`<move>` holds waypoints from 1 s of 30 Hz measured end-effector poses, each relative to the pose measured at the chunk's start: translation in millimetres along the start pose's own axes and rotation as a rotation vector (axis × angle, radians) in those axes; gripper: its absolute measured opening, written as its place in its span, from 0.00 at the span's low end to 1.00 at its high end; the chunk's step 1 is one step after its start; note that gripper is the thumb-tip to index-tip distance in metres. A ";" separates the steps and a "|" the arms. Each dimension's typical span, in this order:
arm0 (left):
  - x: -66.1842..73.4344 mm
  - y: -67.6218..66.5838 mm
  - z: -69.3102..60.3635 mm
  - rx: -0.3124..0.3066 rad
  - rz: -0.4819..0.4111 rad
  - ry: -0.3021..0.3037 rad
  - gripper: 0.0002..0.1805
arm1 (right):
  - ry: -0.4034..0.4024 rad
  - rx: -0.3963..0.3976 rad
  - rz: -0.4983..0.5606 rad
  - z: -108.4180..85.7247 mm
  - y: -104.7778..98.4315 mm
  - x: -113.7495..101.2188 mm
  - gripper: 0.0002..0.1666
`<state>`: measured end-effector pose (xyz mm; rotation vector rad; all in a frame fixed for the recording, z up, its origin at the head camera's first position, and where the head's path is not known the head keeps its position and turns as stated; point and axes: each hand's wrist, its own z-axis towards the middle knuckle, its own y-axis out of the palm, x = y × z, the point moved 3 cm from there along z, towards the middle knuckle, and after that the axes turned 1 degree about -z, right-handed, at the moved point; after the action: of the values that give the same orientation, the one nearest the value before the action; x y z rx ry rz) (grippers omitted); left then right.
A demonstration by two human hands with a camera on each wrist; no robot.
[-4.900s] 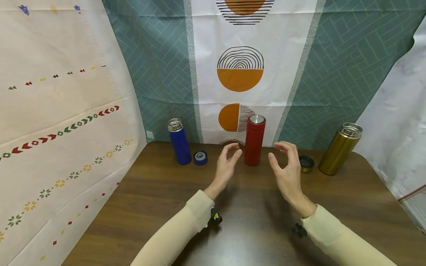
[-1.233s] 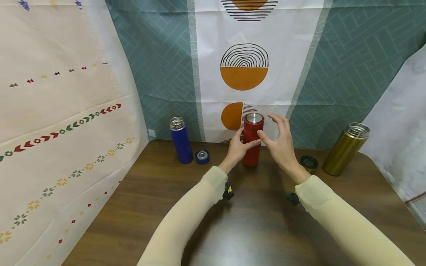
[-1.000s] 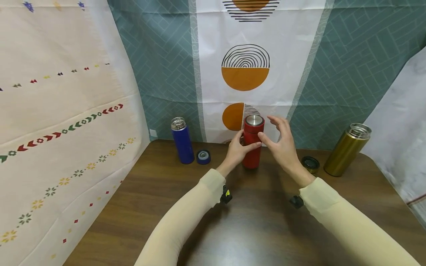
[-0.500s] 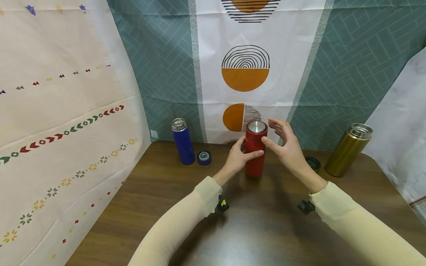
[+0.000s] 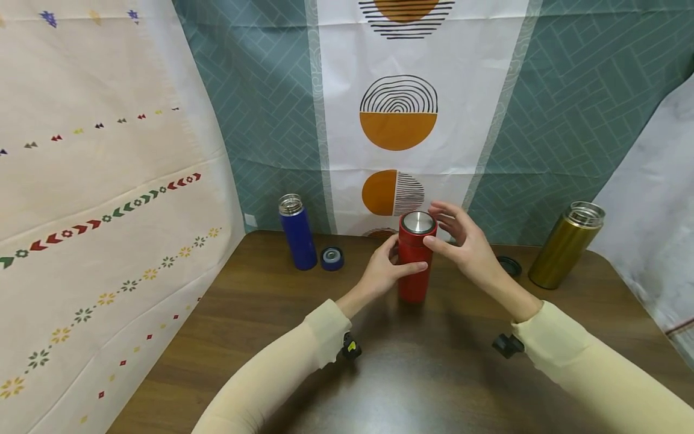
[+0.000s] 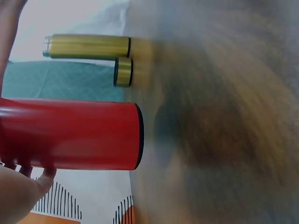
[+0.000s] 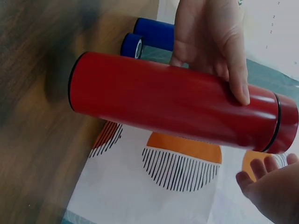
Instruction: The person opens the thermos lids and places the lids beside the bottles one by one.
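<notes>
My left hand [image 5: 382, 268] grips the red thermos bottle [image 5: 416, 274] round its body, thumb across the near side. The bottle is upright and its base appears to be slightly above the wooden table. Its red lid [image 5: 417, 228] with a silver top is on. My right hand [image 5: 472, 244] is at the lid's right side, fingers loosely bent and thumb tip by the seam under the lid. In the right wrist view the right fingers [image 7: 268, 165] look apart from the lid [image 7: 287, 125]; its thumb is hidden there.
An uncapped blue bottle [image 5: 299, 238] stands at the back left with its blue lid [image 5: 332, 258] beside it. At the back right are an uncapped gold bottle [image 5: 566, 247] and its lid [image 5: 509, 266], partly behind my right hand. Patterned cloths hang behind and at the sides of the table [image 5: 260, 313].
From either side of the red bottle, both hands have come in and the left has taken hold of it. The bottle has since moved toward me; the right hand has followed beside the lid.
</notes>
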<state>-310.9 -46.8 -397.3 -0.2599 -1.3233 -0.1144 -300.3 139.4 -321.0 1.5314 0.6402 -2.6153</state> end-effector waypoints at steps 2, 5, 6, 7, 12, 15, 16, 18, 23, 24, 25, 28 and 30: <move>0.1 0.5 -4.0 -0.015 0.002 0.000 0.36 | 0.015 -0.032 0.013 -2.7 1.1 -0.4 0.41; 2.0 1.5 -10.4 -0.040 -0.008 0.003 0.35 | 0.048 -0.064 0.028 -7.2 3.3 0.1 0.42; 2.5 1.6 -12.8 -0.049 -0.011 0.002 0.35 | 0.058 -0.072 0.032 -8.8 4.4 -0.1 0.43; 2.8 1.5 -15.2 -0.058 -0.017 0.002 0.35 | 0.067 -0.077 0.035 -10.3 5.4 -0.2 0.43; 3.3 -0.9 -27.4 -0.101 -0.029 0.009 0.34 | 0.073 -0.104 0.052 -15.7 10.7 -3.3 0.43; 2.9 -3.0 -33.8 -0.125 -0.023 0.002 0.35 | 0.067 -0.126 0.061 -18.6 13.4 -4.6 0.43; 2.6 -3.6 -35.7 -0.132 -0.018 -0.002 0.35 | 0.067 -0.132 0.061 -19.8 14.1 -4.6 0.42; 1.4 -4.3 -38.5 -0.144 -0.005 -0.013 0.36 | 0.066 -0.143 0.064 -22.2 15.9 -4.4 0.42; -1.7 -5.7 -42.4 -0.159 0.013 -0.025 0.36 | 0.063 -0.162 0.081 -26.5 21.2 -1.2 0.43; -2.4 -6.2 -43.1 -0.159 0.014 -0.026 0.36 | 0.059 -0.165 0.085 -27.1 22.4 -0.9 0.43; -2.9 -6.6 -44.2 -0.159 0.014 -0.027 0.36 | 0.059 -0.167 0.090 -27.7 23.3 -0.1 0.43; -4.8 -7.9 -47.9 -0.160 0.018 -0.038 0.36 | 0.055 -0.175 0.104 -29.7 25.6 0.7 0.43; -5.9 -8.3 -50.8 -0.164 0.021 -0.047 0.35 | 0.056 -0.180 0.106 -31.0 26.5 1.3 0.43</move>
<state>-266.4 -68.0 -413.3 -0.4178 -1.3592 -0.2005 -268.9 126.8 -344.0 1.5443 0.7544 -2.3741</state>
